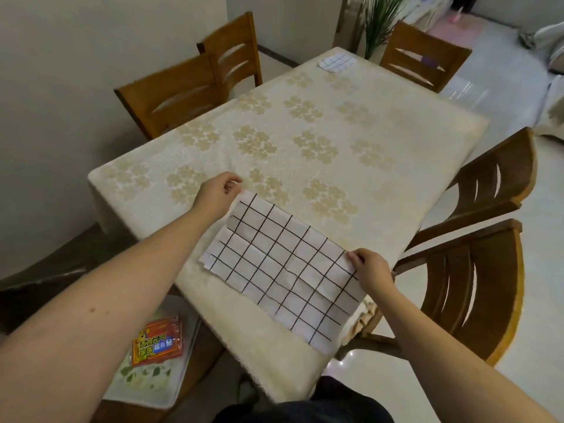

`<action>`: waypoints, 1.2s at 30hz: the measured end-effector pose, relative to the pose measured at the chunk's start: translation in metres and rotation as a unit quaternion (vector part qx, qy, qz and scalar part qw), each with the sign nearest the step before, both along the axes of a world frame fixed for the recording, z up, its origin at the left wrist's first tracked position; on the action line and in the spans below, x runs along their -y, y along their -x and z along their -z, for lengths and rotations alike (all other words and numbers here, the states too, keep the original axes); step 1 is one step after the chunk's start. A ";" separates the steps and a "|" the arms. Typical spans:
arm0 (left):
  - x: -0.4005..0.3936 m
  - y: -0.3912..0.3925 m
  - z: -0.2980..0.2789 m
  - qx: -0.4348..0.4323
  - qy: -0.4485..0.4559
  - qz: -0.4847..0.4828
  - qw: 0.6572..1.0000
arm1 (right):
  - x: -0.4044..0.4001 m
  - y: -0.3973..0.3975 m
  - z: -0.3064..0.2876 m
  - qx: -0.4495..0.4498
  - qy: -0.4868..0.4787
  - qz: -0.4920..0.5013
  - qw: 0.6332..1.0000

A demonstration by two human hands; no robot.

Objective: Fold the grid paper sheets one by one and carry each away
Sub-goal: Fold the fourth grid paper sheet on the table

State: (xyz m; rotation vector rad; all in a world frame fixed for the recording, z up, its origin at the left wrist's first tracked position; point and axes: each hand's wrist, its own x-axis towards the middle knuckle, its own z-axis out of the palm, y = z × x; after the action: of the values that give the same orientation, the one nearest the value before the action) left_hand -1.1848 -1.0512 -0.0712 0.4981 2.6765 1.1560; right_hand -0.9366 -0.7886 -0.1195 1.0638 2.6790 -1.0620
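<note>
At near table (305,123) edge: grid paper sheet (283,270) lies flat, long axis running far-left to near-right. L hand (218,193) pinches far-left corner, R hand (370,267) pinches right edge. Fold likely goes across short axis; both hands equally placed.

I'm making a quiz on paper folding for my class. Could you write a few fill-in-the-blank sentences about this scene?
1. The left hand and right hand each pinch a ____ of the grid paper.
2. The paper lies on a table covered by a cloth patterned with ____.
3. A smaller grid paper lies at the table's ____ end.

Missing words: corner; flowers; far
</note>
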 end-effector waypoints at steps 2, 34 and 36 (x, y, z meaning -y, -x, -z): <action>-0.015 -0.005 0.010 0.004 0.005 -0.004 1.000 | -0.010 0.002 0.016 0.016 0.018 0.027 0.999; -0.055 -0.183 0.151 -0.015 0.184 -0.078 0.980 | -0.040 0.140 0.060 0.177 0.076 -0.218 0.957; -0.055 -0.183 0.151 -0.012 0.186 -0.077 0.979 | -0.044 0.140 0.058 0.161 0.113 -0.197 0.960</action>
State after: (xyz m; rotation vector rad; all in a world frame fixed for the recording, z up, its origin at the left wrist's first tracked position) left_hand -1.0014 -0.9961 -0.2226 0.2457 2.8977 0.6526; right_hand -1.0763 -0.7442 -0.1770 0.5700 2.3060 -0.9847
